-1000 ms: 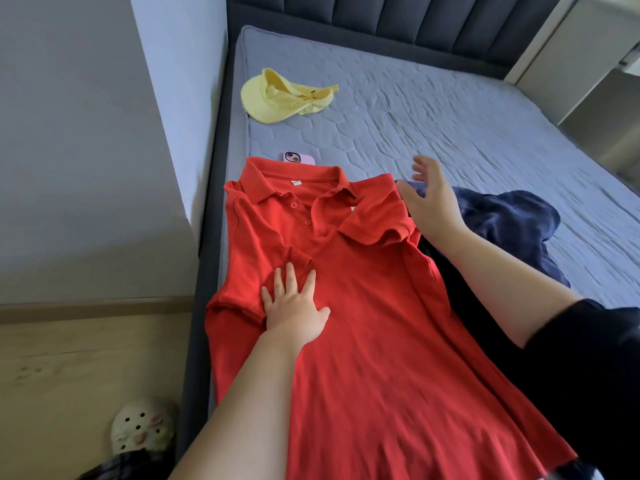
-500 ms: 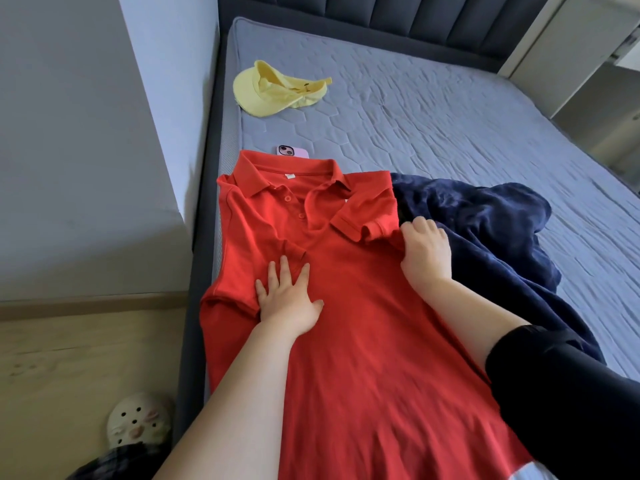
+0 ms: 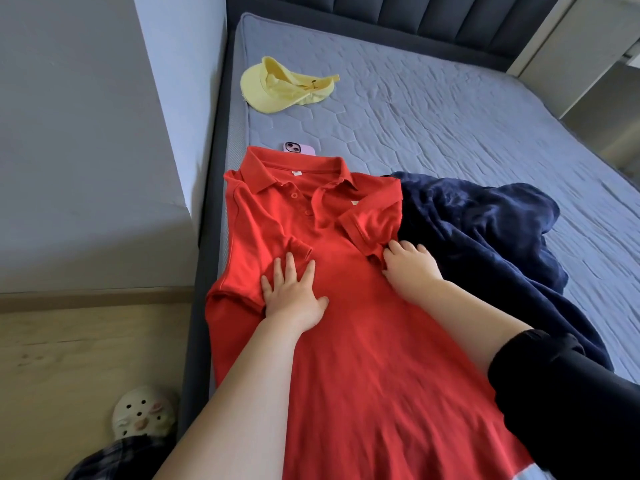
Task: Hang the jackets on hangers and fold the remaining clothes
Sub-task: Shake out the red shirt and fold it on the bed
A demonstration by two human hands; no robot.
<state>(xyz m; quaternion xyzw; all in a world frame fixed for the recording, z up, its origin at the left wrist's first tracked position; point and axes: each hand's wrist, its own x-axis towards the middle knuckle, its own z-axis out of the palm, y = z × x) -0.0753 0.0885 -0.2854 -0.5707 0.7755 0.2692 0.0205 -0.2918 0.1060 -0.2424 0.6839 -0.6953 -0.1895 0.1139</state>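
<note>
Knit polo along quilted bed left edge. Left hand fingers splayed, pressing. Right hand fingers curled, gripping sleeve.

Mattress: grey-blue, quilted, in dark frame | headboard: dark, vertical padded channels | wall: pale grey, boxed ledge beside bed | floor: light wood | far right: pale cabinet | light: soft, even

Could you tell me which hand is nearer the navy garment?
Right. The right hand grips the red polo shirt beside the navy garment; the left hand presses the shirt farther off.
</note>
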